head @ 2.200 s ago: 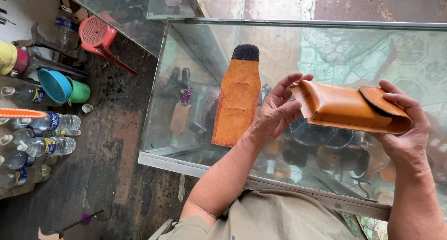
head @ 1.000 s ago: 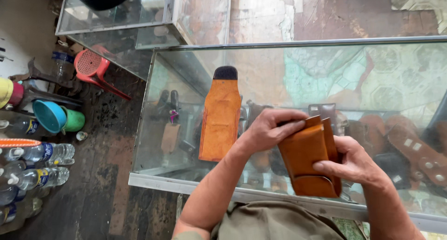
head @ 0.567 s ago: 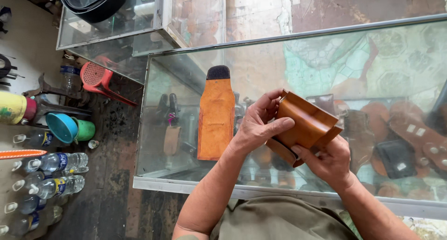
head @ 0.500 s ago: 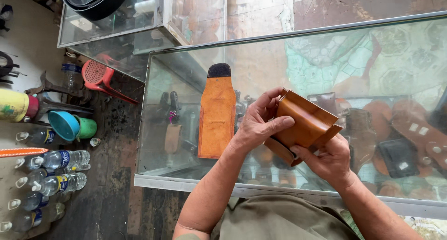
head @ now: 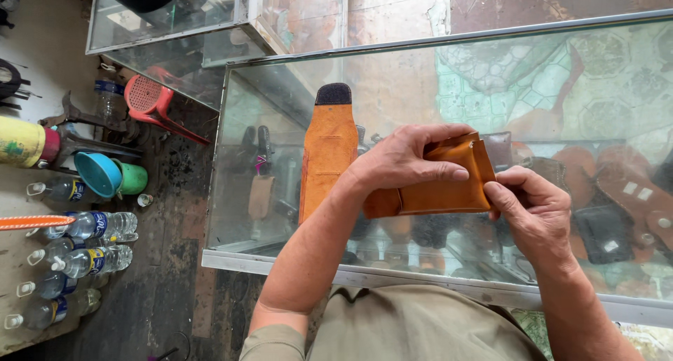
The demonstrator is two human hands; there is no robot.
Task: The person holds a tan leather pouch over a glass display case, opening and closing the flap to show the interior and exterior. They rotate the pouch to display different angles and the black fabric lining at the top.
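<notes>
Both my hands hold a tan leather pouch above the glass top of a display case. My left hand grips its upper side, thumb laid along the front. My right hand pinches its right edge. To the left of the pouch an orange leather piece with a black patch at its far end lies flat on the glass, untouched.
Leather goods show through the glass inside the case. A second glass cabinet stands at the far left. On the floor to the left are a red plastic stool, blue and green cups and several water bottles.
The pouch has been turned in my hands from end-on to broad side up, and my hands have shifted on it. The camera view has moved slightly.
</notes>
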